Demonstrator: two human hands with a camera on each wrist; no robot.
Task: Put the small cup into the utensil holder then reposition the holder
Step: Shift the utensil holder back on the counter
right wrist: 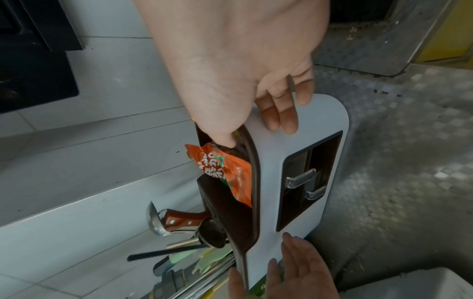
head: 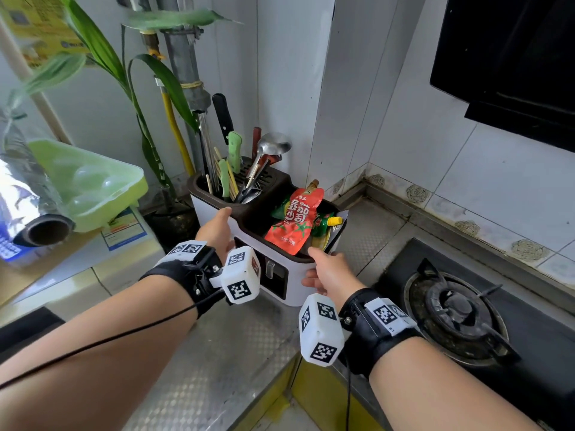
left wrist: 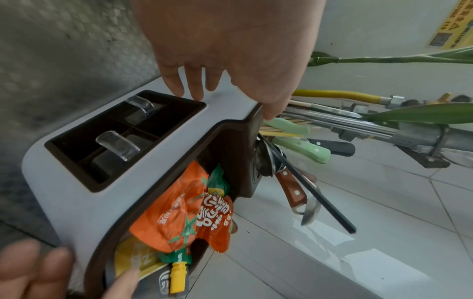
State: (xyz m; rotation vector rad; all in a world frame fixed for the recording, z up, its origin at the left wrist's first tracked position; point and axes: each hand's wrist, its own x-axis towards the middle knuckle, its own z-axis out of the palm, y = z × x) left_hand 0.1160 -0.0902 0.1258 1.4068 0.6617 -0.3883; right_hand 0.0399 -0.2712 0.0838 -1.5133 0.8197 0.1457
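Observation:
The utensil holder (head: 295, 287) is white with a brown rim and stands on the steel counter near the tiled corner. Its back compartment holds knives (head: 234, 150) and a ladle (head: 273, 146). Its front compartment holds a red ketchup pouch (head: 295, 219). My left hand (head: 217, 228) grips the holder's left end, thumb on the rim (left wrist: 256, 113) and fingers on the front face. My right hand (head: 329, 272) grips the right front corner, thumb hooked inside the rim (right wrist: 245, 141) and fingers on the white face (right wrist: 271, 182). No small cup shows in any view.
A gas stove (head: 457, 312) lies just right of the holder, with a black range hood (head: 513, 57) above it. Behind and to the left are a potted plant (head: 146, 119) and pipes. A green egg tray (head: 90, 185) and a foil roll (head: 28, 206) sit at the left.

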